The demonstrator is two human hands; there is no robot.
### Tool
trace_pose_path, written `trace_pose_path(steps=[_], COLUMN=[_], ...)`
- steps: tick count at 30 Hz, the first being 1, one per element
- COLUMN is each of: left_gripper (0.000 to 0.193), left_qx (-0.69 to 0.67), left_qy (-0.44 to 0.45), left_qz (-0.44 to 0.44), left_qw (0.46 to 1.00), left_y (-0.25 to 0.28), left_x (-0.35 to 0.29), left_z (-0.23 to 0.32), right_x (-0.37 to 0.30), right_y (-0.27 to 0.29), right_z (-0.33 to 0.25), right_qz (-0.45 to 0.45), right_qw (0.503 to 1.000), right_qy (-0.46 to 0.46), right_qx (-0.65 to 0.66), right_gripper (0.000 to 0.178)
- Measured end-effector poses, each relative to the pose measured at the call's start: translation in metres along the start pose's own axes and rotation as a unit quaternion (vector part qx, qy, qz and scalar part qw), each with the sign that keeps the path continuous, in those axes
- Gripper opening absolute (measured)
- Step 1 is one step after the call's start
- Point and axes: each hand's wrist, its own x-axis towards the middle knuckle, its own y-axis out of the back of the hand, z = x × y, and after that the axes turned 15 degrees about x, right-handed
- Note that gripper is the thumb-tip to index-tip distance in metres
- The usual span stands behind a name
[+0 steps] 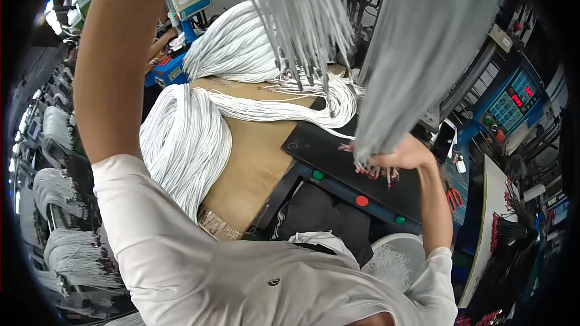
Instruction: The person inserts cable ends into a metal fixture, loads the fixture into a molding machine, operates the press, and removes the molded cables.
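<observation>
My right hand (412, 153) is closed around the lower end of a long bundle of thin white cables (417, 66). Reddish tips stick out below its fingers, over the black front panel of the bench. The bundle rises past the top edge and is smeared by motion. My left arm (112, 78) reaches up out of the picture, so its hand is hidden. Beside the held bundle, more blurred cable ends (302, 30) dangle from above. A looped white cable bundle (184, 145) lies on the bench, with a second thick bundle (235, 42) farther back.
Brown board (257, 157) covers the bench top. The black panel (326, 151) carries a red button (362, 201) and green ones. To the right are a blue control box (510, 99), red-handled pliers (454, 198) and a phone (444, 138). A white tub (417, 253) holds small scraps.
</observation>
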Motion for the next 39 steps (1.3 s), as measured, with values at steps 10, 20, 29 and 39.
trace_pose_path(steps=[10,20,29,39], left_gripper=[0.065,0.068,0.031,0.025], left_qx=[-0.237,0.141,-0.331,-0.157], left_qy=[0.042,0.098,0.179,0.129], left_qz=[-0.139,-0.513,-0.682,-0.319], left_qw=[0.961,0.841,0.627,0.926], left_y=[-0.161,-0.103,-0.220,-0.299], left_x=[-0.008,-0.116,-0.248,-0.306], left_z=[0.067,-0.098,0.110,0.214], right_x=[-0.136,-0.018,-0.040,-0.114], right_y=[-0.034,-0.045,0.140,0.184], right_z=[0.039,0.076,0.153,0.105], right_qz=[-0.019,-0.441,-0.234,-0.027], right_qw=[0.925,0.684,0.836,0.774], right_qy=[0.083,-0.188,-0.496,-0.631], right_qx=[0.371,0.550,-0.016,0.035], right_gripper=[0.069,0.067,0.070,0.091])
